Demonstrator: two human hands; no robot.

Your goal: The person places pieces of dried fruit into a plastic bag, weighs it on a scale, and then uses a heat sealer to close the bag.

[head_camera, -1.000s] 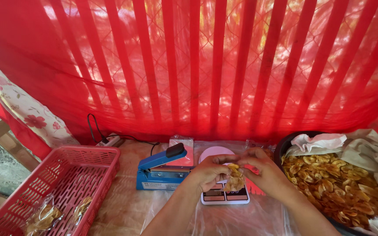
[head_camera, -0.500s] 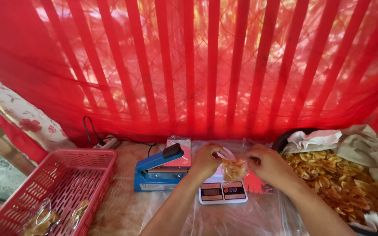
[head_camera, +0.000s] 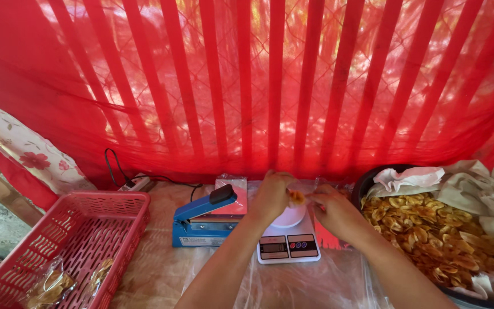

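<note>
My left hand (head_camera: 271,196) and my right hand (head_camera: 331,209) together hold a small clear plastic bag of yellow chips (head_camera: 297,197), gripping it from either side. The bag is lifted just above a white round bowl (head_camera: 289,217) on a small digital kitchen scale (head_camera: 288,245). Both forearms reach in from the bottom edge. The fingers hide most of the bag.
A blue heat sealer (head_camera: 204,220) stands left of the scale. A red plastic basket (head_camera: 58,246) at the left holds two filled chip bags (head_camera: 50,286). A dark basin of yellow chips (head_camera: 430,232), lined with white cloth, sits at the right. A red curtain hangs behind.
The bag of chips has gone from the scale's surface up above the bowl. Both hands moved away from me and slightly up with it.
</note>
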